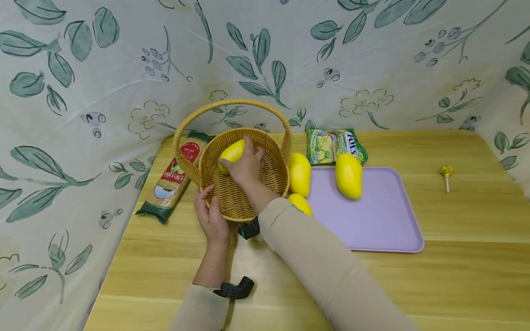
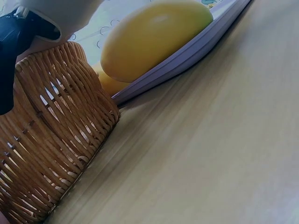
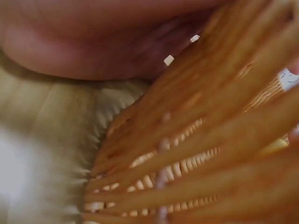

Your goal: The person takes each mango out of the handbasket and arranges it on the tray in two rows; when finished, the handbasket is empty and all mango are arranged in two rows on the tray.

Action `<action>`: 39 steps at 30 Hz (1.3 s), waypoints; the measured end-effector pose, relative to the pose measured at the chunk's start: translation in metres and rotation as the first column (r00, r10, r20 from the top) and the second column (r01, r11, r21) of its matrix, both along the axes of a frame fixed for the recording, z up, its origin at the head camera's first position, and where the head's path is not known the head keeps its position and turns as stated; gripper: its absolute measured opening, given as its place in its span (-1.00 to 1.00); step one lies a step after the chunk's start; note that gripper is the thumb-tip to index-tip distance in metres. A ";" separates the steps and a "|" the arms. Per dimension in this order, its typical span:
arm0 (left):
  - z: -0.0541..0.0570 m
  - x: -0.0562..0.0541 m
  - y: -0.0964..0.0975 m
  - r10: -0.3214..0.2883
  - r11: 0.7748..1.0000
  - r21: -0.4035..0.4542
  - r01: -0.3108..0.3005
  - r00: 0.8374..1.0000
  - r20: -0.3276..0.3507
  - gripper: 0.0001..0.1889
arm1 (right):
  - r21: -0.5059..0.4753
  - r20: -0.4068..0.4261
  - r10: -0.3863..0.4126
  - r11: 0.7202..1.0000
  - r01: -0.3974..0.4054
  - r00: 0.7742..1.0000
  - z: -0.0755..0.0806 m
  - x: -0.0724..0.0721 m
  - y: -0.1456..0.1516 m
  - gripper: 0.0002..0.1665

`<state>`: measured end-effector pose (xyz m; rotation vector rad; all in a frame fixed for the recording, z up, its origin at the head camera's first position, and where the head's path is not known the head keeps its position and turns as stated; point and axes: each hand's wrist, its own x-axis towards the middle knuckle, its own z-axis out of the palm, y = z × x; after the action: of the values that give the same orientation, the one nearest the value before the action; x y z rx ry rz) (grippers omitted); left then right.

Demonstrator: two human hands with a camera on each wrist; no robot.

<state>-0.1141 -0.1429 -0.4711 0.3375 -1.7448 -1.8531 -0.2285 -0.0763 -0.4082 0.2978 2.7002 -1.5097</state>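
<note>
In the head view, my right hand [image 1: 248, 168] reaches into a wicker basket [image 1: 232, 202] and grips a yellow mango [image 1: 233, 151] between thumb and fingers. My left hand [image 1: 213, 220] holds the near left rim of the basket, its thumb and a finger over the edge. Beside the basket on the right are a mango [image 1: 300, 177], a partly covered mango [image 1: 301, 203] and another mango [image 1: 348, 177] farther over. The left wrist view catches the basket's woven side [image 2: 56, 126] and a mango [image 2: 154, 42]. Close weave [image 3: 187, 154] fills much of the blurred right wrist view.
A lilac tray [image 1: 372, 220] lies right of the basket, partly behind my right sleeve. Behind it is a green candy bag [image 1: 331, 145]. A pasta packet [image 1: 175, 177] lies left of the basket, and a lollipop [image 1: 446, 172] at the far right. Patterned cloth [image 1: 265, 59] stands behind the table.
</note>
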 end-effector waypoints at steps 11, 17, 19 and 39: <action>0.001 -0.001 0.000 -0.005 1.000 -0.006 0.005 1.000 0.000 -0.65 | 0.013 0.009 0.033 0.999 -0.033 0.999 -0.002 -0.002 0.001 0.13; 0.001 -0.001 0.000 0.001 1.000 -0.006 -0.001 1.000 0.002 -0.65 | 0.022 0.017 0.049 0.999 -0.050 0.999 -0.003 -0.003 -0.001 0.11; 0.001 -0.001 0.000 0.005 1.000 -0.004 -0.005 1.000 -0.002 -0.65 | 0.024 0.026 0.048 0.999 -0.048 0.999 -0.004 -0.003 -0.001 0.10; -0.001 0.000 0.000 0.012 1.000 -0.018 -0.012 1.000 -0.024 -0.66 | -0.011 0.019 0.047 0.999 -0.047 0.999 -0.003 -0.002 -0.002 0.08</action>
<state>-0.1138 -0.1431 -0.4716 0.3165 -1.7390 -1.8240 -0.2304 -0.0778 -0.4116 0.2457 2.6638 -1.5006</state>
